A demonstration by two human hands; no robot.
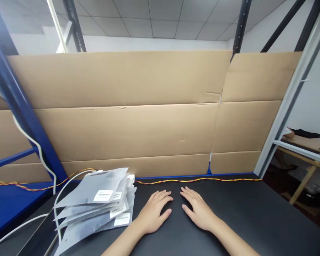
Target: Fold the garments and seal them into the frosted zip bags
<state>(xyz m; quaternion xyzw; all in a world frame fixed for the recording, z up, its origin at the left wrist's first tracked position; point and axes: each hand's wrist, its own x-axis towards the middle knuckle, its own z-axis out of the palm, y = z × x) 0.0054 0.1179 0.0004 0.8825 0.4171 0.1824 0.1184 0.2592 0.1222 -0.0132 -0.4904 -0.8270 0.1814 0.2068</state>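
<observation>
My left hand lies on the black tabletop, fingers stretched out and thumb apart, holding nothing. Opposite it my right hand rests in the same way, also with nothing in it. A gap of bare tabletop separates the two. Just left of my left hand is an uneven stack of frosted plastic packets, several of them, with white barcode labels on their right ends. What the packets contain cannot be made out.
Behind the stack a white power strip shows in part. White cables run down the left side. A twisted red-yellow wire follows the back edge. Cardboard panels wall the back between a blue post and a grey post.
</observation>
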